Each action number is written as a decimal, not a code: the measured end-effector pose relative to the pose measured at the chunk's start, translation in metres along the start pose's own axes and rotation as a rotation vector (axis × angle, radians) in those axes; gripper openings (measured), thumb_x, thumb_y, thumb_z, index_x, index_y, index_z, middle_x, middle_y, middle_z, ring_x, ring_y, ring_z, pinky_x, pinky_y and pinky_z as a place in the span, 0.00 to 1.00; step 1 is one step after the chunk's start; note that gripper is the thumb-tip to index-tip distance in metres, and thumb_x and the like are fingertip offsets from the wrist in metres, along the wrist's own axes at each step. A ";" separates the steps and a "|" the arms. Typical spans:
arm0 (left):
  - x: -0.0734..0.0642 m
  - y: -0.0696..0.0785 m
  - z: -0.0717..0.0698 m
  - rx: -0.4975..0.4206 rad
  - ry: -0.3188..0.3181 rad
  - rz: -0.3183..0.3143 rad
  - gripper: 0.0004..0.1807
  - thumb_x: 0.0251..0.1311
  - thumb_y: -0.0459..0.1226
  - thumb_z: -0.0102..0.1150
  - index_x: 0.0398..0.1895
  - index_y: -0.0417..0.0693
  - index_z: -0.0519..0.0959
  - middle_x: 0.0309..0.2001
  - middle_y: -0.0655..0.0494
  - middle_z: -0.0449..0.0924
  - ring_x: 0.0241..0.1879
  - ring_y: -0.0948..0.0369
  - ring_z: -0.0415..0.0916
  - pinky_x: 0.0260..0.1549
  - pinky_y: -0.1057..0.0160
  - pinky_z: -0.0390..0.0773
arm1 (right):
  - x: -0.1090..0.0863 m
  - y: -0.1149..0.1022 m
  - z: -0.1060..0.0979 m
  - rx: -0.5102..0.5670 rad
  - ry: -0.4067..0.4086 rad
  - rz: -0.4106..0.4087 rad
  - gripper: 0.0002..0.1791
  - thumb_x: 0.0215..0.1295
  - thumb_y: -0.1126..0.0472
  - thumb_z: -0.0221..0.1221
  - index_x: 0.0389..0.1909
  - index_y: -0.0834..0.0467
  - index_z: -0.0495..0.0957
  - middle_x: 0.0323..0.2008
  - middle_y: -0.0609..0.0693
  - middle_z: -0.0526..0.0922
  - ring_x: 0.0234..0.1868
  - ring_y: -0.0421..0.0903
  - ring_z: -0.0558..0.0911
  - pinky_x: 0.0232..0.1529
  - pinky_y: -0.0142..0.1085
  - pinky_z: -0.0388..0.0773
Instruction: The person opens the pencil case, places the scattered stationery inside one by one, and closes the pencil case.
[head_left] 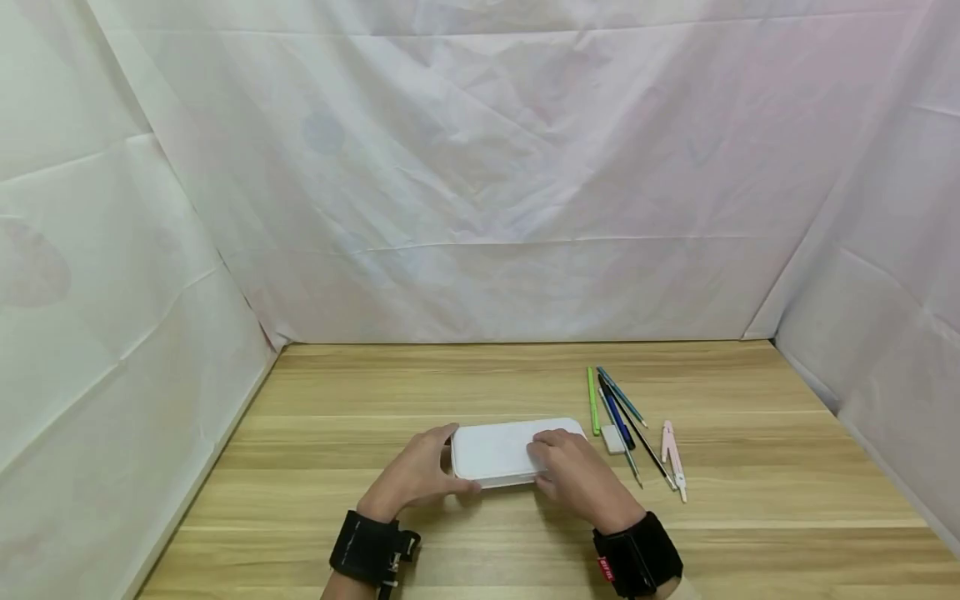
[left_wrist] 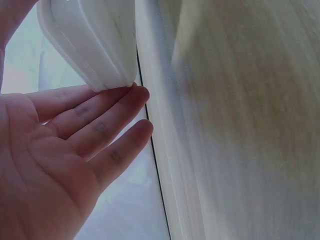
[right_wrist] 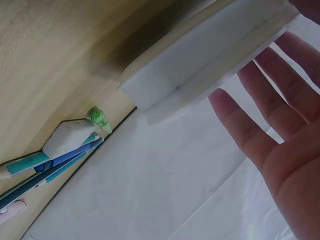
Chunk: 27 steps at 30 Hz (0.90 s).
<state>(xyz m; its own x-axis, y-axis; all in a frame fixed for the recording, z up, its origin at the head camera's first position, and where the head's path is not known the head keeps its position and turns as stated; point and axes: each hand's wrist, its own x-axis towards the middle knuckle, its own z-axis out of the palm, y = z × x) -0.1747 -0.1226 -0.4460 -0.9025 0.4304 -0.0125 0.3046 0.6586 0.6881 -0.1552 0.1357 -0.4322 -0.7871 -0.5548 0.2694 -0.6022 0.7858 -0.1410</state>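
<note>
on my head view, i have the white case point(head_left: 491, 454) at lower centre of the frame, my left hand point(head_left: 412, 473) pinching its left end between thumb and fingers, my right hand point(head_left: 581, 477) pinching its front edge; a pink compass point(head_left: 677, 463) lies lower right.

Left grip point(head_left: 420, 468), right grip point(head_left: 576, 473) angled inward, thumbs opposing fingers.
</note>
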 end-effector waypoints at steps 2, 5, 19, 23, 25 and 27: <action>0.000 0.000 -0.001 -0.008 0.007 0.002 0.39 0.45 0.52 0.78 0.58 0.43 0.74 0.52 0.52 0.80 0.53 0.54 0.77 0.54 0.52 0.79 | 0.001 0.000 0.001 -0.015 0.017 -0.013 0.15 0.49 0.62 0.74 0.38 0.60 0.84 0.45 0.56 0.86 0.47 0.53 0.83 0.51 0.48 0.82; -0.001 0.000 -0.002 -0.017 0.029 0.002 0.46 0.46 0.53 0.77 0.65 0.38 0.71 0.58 0.45 0.78 0.59 0.49 0.75 0.59 0.48 0.77 | 0.001 -0.001 0.001 -0.037 0.047 -0.036 0.12 0.48 0.63 0.72 0.34 0.59 0.83 0.42 0.54 0.86 0.44 0.51 0.84 0.49 0.47 0.82; -0.003 0.004 -0.005 -0.040 0.139 0.000 0.54 0.45 0.61 0.73 0.68 0.34 0.67 0.63 0.40 0.75 0.63 0.46 0.72 0.62 0.45 0.74 | 0.002 0.000 0.002 -0.075 0.158 -0.095 0.11 0.45 0.67 0.68 0.31 0.56 0.79 0.38 0.50 0.87 0.40 0.49 0.85 0.47 0.44 0.83; -0.004 0.004 -0.006 -0.064 0.179 0.009 0.52 0.45 0.62 0.73 0.67 0.37 0.70 0.59 0.45 0.79 0.59 0.50 0.76 0.59 0.46 0.77 | 0.002 0.000 0.002 -0.097 0.190 -0.111 0.14 0.47 0.68 0.68 0.37 0.58 0.81 0.41 0.50 0.87 0.43 0.49 0.85 0.49 0.44 0.82; -0.004 0.005 -0.007 -0.073 0.189 0.005 0.51 0.45 0.62 0.72 0.66 0.38 0.71 0.58 0.46 0.79 0.58 0.51 0.76 0.58 0.47 0.77 | 0.002 -0.001 0.002 -0.106 0.193 -0.114 0.15 0.48 0.67 0.68 0.41 0.59 0.82 0.42 0.51 0.87 0.45 0.49 0.84 0.51 0.44 0.82; -0.004 0.005 -0.007 -0.080 0.198 0.005 0.51 0.45 0.62 0.72 0.66 0.38 0.71 0.57 0.46 0.80 0.57 0.51 0.77 0.57 0.46 0.78 | 0.002 -0.001 0.002 -0.114 0.201 -0.118 0.17 0.49 0.67 0.68 0.43 0.60 0.83 0.43 0.52 0.87 0.46 0.49 0.85 0.52 0.43 0.82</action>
<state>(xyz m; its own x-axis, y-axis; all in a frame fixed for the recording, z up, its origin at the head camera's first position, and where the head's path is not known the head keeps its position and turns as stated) -0.1717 -0.1256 -0.4375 -0.9457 0.2988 0.1280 0.2910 0.6026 0.7431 -0.1566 0.1332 -0.4336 -0.6632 -0.5879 0.4632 -0.6604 0.7509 0.0075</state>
